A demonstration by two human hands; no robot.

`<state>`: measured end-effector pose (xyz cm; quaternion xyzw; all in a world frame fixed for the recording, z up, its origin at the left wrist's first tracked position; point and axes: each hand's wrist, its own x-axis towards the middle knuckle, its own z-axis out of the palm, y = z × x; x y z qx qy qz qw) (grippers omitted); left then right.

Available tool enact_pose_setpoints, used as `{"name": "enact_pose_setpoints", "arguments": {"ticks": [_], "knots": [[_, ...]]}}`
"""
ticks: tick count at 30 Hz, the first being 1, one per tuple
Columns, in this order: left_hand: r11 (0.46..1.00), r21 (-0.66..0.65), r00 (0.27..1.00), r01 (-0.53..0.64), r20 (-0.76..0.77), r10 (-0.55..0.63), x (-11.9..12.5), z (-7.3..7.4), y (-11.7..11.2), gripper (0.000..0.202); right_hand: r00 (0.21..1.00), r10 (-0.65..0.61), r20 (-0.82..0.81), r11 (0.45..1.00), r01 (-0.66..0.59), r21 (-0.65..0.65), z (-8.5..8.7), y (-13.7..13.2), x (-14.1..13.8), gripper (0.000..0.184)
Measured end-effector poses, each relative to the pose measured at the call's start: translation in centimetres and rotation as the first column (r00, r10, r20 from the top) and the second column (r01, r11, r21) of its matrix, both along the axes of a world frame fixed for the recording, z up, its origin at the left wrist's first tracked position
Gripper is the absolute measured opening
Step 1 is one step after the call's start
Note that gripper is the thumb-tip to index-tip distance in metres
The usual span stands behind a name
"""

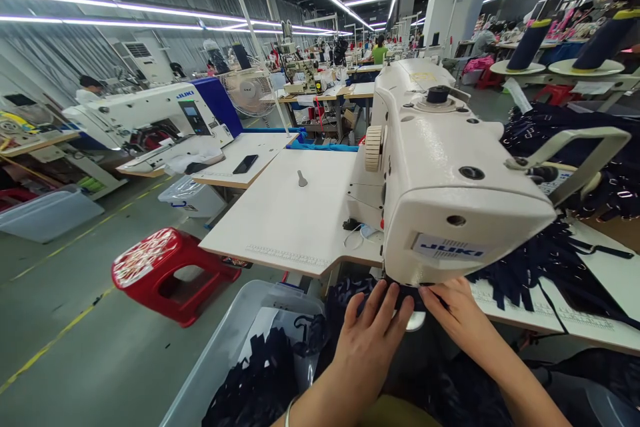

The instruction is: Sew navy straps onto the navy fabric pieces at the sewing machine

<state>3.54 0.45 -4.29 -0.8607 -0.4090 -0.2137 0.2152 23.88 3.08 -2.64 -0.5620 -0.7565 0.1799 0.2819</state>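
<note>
A white JUKI sewing machine (440, 180) stands on the pale worktable (285, 213) right in front of me. Both hands rest under its head on dark navy fabric (400, 297). My left hand (373, 337) lies flat with fingers stretched forward onto the cloth. My right hand (455, 310) presses the same cloth beside it, fingers extended toward the needle area, which the machine head hides. More navy fabric (540, 260) trails to the right across the table.
A clear plastic bin (220, 353) with dark fabric pieces sits at my lower left. A red stool (165, 273) stands on the floor to the left. Another JUKI machine (160, 113) and a phone (245, 163) lie beyond. Thread cones (527, 43) stand at the right.
</note>
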Motion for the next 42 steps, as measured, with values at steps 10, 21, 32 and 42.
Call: {"name": "enact_pose_setpoints", "arguments": {"ticks": [10,21,32,42], "knots": [[1.0,-0.009,1.0,0.018,0.025,-0.018,0.1,0.2,0.0,0.035,0.999,0.035,-0.021,0.999,-0.034,0.037,-0.5,0.2,0.1,0.027],[1.0,-0.02,0.999,0.024,0.034,-0.023,0.0,0.1,0.0,0.035,1.0,0.013,0.027,0.999,-0.014,0.051,-0.7,0.1,0.3,0.029],[0.999,-0.033,0.996,0.025,0.09,-0.022,-0.1,-0.7,0.1,0.036,0.999,0.012,0.05,0.999,-0.014,0.046,-1.0,0.2,0.2,0.03],[0.999,-0.018,0.993,0.033,0.11,-0.031,0.1,0.0,0.1,0.034,1.0,0.005,-0.004,0.999,-0.005,0.048,-0.5,-0.1,-0.2,0.032]]}}
